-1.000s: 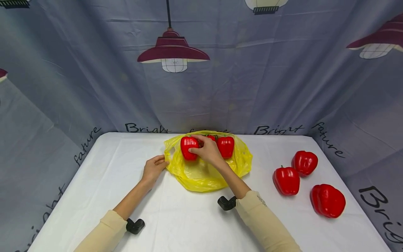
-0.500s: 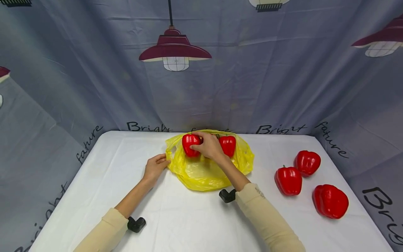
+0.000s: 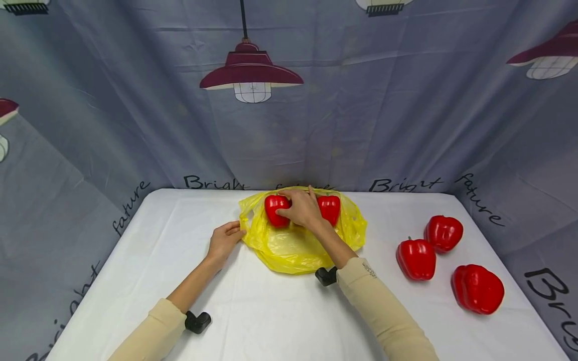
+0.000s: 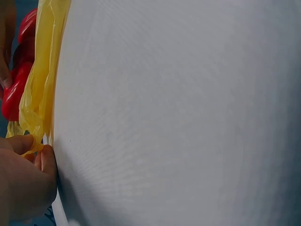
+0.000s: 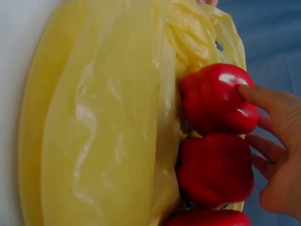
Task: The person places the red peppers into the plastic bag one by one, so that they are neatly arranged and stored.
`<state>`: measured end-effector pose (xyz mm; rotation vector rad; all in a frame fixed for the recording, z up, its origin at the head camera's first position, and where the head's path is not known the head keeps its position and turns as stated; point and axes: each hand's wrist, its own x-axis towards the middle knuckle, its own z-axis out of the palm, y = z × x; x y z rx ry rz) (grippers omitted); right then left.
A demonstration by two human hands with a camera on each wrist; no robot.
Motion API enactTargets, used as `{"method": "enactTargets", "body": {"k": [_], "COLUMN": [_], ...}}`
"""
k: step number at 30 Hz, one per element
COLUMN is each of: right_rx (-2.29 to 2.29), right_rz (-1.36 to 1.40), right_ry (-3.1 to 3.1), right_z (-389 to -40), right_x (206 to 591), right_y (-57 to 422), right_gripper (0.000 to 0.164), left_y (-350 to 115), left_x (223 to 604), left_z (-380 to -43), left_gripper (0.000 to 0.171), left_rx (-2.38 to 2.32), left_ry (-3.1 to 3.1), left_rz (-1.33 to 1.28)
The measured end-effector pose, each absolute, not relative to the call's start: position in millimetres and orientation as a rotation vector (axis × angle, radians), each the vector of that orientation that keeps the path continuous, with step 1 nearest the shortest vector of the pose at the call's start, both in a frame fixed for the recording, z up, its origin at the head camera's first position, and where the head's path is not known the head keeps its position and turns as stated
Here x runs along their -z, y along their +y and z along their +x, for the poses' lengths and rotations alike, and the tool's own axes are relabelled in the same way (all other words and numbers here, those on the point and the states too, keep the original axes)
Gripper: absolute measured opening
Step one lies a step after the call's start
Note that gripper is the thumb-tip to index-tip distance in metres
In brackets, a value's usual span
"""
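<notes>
A yellow plastic bag (image 3: 293, 250) lies on the white table with red bell peppers inside its open mouth. My left hand (image 3: 223, 243) pinches the bag's left edge near a handle hole; in the left wrist view the thumb and fingers (image 4: 21, 143) hold the thin plastic. My right hand (image 3: 301, 208) grips the leftmost bell pepper (image 3: 276, 210), thumb on its near side. In the right wrist view that pepper (image 5: 218, 99) sits against a second bell pepper (image 5: 216, 169), with a third (image 5: 209, 219) at the frame's bottom. The right hand hides the middle pepper in the head view.
Three more red bell peppers stand at the table's right: one in front (image 3: 477, 289), one behind it to the left (image 3: 416, 259), and one at the back (image 3: 443, 233). A grey printed curtain (image 3: 343, 125) hangs behind the table (image 3: 253, 316).
My right hand has eased the gripped bell pepper slightly back and right, towards the others in the bag, and now covers the middle one. My left hand keeps its pinch on the bag's edge.
</notes>
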<state>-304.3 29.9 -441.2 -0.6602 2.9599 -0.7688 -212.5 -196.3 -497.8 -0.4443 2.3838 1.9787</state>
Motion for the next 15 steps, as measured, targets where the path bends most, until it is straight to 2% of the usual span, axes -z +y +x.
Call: {"method": "enactTargets", "body": {"k": [15], "right_rx": [1.184], "right_rz": [-0.553], "right_ry": [2.834], "right_z": [-282], "right_x": [422], "right_y": [68], "right_gripper": [0.051], "left_y": [-195], "left_x": [496], "left_z": [-211], "left_gripper": [0.040], "left_rx": [-1.959], "left_ry": [2.401], "left_rz": [-0.444]}}
